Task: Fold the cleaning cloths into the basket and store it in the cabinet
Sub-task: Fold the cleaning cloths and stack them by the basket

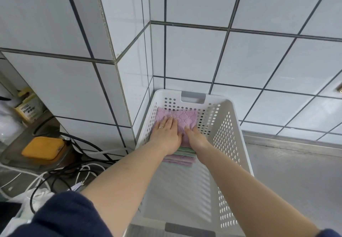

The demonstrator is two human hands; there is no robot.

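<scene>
Pink and green folded cloths [180,158] are lying stacked inside the white basket [233,144], both the left hand [166,131] and right hand [196,136] pressing flat-fingered on top, cabinet storage remaining.

Bright, even light; sharp, with tile lines bowed at edges.

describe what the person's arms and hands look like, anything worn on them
Both forearms are bare, with dark navy sleeves pushed up: the left sleeve bunches near the elbow, and only a corner of the right sleeve shows at the frame's edge. The left hand wears a thin silver ring on one finger. The right hand shows no jewellery. No gloves or watch are visible.
</scene>
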